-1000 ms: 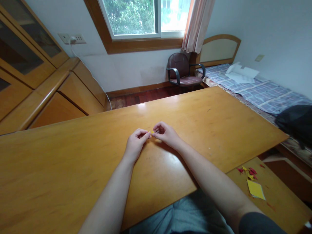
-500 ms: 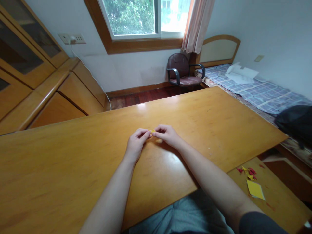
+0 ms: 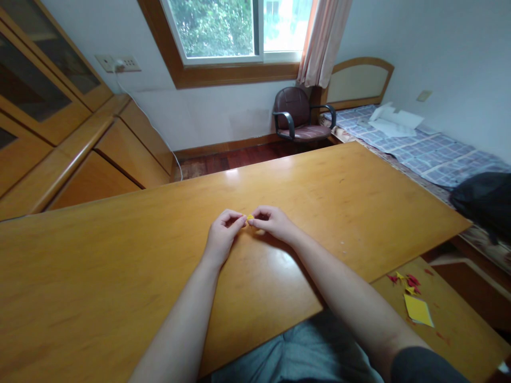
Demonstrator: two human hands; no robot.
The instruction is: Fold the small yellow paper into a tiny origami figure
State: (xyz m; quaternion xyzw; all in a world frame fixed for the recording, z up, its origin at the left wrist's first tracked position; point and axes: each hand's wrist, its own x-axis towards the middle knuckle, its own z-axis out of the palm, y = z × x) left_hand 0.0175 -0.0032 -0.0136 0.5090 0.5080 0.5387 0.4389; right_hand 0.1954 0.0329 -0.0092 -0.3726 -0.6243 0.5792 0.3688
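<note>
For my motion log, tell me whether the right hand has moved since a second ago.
Yes, slightly: the right hand now sits lower in the picture, its upper edge farther from the far edge of the table.

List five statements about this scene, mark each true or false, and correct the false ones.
1. The left hand and right hand pinch a small yellow piece between them. True.
2. The armchair is bright green. False: it is dark brownish red, with black armrests.
3. Red and yellow pieces lie near a yellow square. True.
4. The yellow square lies under the left hand. False: it lies on the lower surface at right.
5. A pink curtain hangs at the window's right side. True.
</note>
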